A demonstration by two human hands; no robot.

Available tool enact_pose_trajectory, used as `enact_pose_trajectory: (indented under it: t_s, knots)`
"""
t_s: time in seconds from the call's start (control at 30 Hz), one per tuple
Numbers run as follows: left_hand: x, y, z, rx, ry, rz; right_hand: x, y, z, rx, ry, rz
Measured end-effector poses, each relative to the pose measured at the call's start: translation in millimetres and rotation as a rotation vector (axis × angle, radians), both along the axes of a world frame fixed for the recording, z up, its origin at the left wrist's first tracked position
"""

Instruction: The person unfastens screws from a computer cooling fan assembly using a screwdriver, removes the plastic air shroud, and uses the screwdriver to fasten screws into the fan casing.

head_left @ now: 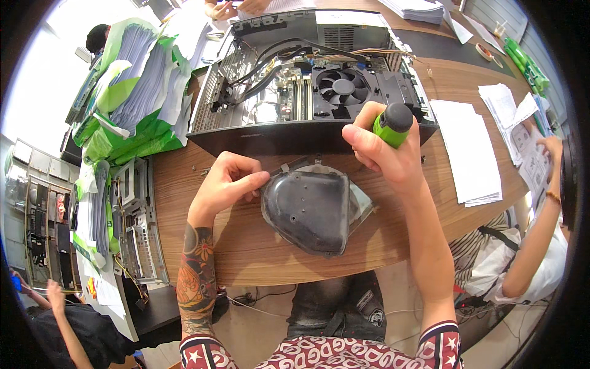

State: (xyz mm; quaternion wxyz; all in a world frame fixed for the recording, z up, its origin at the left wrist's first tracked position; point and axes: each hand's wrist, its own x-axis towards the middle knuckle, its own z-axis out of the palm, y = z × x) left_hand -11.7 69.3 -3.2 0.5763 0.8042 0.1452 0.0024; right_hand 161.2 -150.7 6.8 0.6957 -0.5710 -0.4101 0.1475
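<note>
A dark, rounded plastic shroud (pixel 310 206) lies on the wooden table (pixel 246 252) just in front of me. My left hand (pixel 228 181) pinches its upper left edge with thumb and forefinger. My right hand (pixel 387 150) is closed around a screwdriver with a green and black handle (pixel 392 125), held upright over the shroud's upper right side; its tip is hidden behind the hand. Behind both stands an open black computer case (pixel 307 86) with a fan, cables and a circuit board showing.
Green-wrapped stacks of paper (pixel 138 86) lie at the left, metal computer chassis parts (pixel 138 221) at the table's left end. White paper sheets (pixel 470 150) sit to the right, where another person's arm (pixel 541 240) reaches. More hands (pixel 233 7) show at the far edge.
</note>
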Motion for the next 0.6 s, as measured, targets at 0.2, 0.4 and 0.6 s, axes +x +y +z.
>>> enact_pose_trajectory:
  t_s: [0.2,0.4,0.6]
  knots:
    - [-1.6,1.1,-0.8,-0.076,-0.031,0.001,-0.2,0.0,1.3,-0.002,-0.022,0.005]
    - [3.7,-0.2,-3.4,0.418,0.001,-0.069,0.5,0.4,0.2,-0.005,-0.042,-0.012]
    - [-0.8,6.1,-8.1,0.384,-0.053,-0.069,-2.0,1.9,-0.2,0.0,-0.003,0.003]
